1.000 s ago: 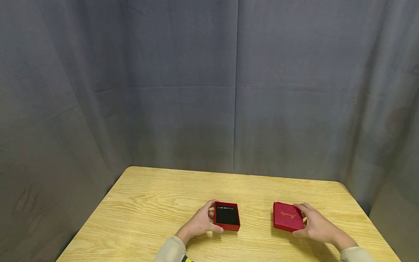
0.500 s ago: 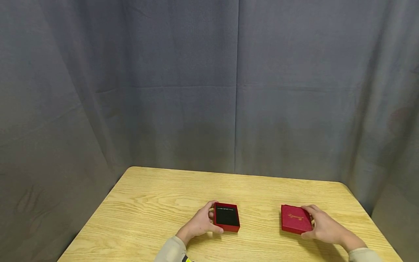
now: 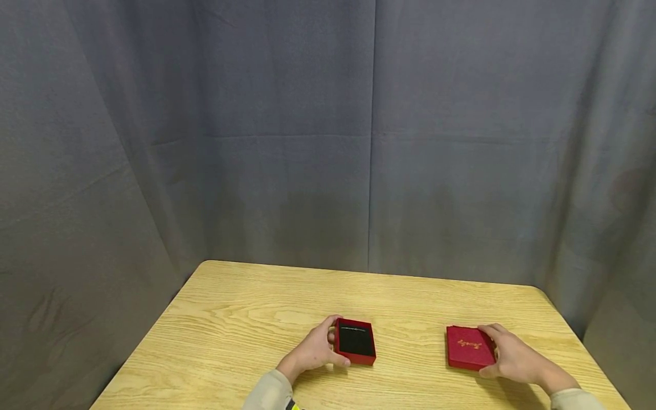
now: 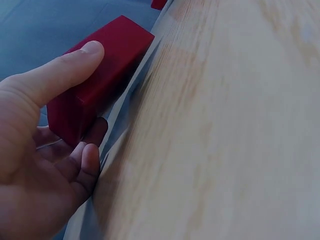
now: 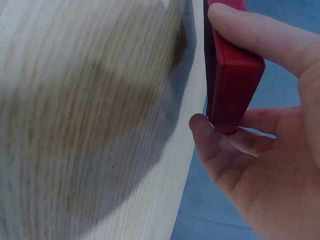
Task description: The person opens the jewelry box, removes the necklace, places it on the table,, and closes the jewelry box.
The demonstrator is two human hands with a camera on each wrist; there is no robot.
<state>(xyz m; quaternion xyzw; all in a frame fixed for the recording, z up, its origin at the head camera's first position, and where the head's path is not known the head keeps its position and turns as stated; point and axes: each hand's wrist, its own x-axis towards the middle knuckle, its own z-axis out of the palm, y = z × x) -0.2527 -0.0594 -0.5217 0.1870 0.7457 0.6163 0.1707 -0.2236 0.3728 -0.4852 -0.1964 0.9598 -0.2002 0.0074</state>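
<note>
My left hand grips the left side of a small red jewelry box base, thumb at the near side and fingers at the far side. Inside the base lies a black pad, with a thin silvery piece of jewelry along its far edge. In the left wrist view, the thumb presses the wall of the box base. To the right, my right hand holds the red lid, which bears gold lettering, by its right side. The right wrist view has the lid between thumb and fingers, just above the table.
A light wooden table lies under both hands. Grey curtains hang behind it and at both sides. Bare wood separates the box base from the lid.
My right hand has moved to the right and slightly nearer with the lid, away from the box base. The left hand and the base have hardly moved.
</note>
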